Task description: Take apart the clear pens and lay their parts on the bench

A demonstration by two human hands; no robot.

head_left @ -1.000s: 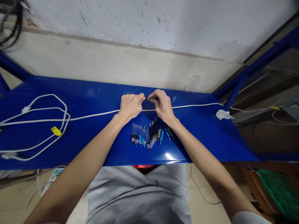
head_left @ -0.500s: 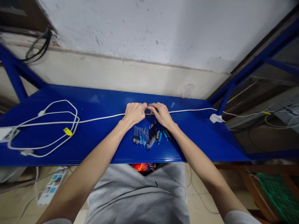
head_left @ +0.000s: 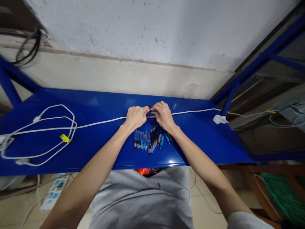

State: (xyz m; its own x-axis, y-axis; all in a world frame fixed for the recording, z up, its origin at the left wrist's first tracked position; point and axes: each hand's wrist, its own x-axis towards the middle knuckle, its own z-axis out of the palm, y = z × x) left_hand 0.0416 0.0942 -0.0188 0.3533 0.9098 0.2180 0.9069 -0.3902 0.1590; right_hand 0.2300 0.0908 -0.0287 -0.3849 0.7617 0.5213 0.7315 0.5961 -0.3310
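My left hand (head_left: pixel 137 117) is closed over the blue table, its thumb and index finger pinched toward my other hand. My right hand (head_left: pixel 163 115) is closed too, fingertips bent round a thin dark piece (head_left: pixel 153 110) that looks like part of a pen; its far end meets my left fingertips. Close below my hands lie taken-apart pens: clear barrels (head_left: pixel 140 140) with black and blue ends, several small springs (head_left: pixel 148 139), dark-tipped refills (head_left: pixel 153 136), and blue and black upper pen parts (head_left: pixel 162 140) with clips, partly under my right wrist.
A white cable (head_left: pixel 102 122) runs across the blue table (head_left: pixel 100 152), passing beneath my hands. Its looped part with a yellow tag (head_left: pixel 64 138) lies at left. Crumpled white tissue (head_left: pixel 219 119) sits at right. A wall (head_left: pixel 143 76) stands behind; a power strip (head_left: pixel 54 192) is on the floor.
My right fingers have shifted slightly and the thin dark piece now shows between my hands. The view has moved a little; the pen parts lie as before.
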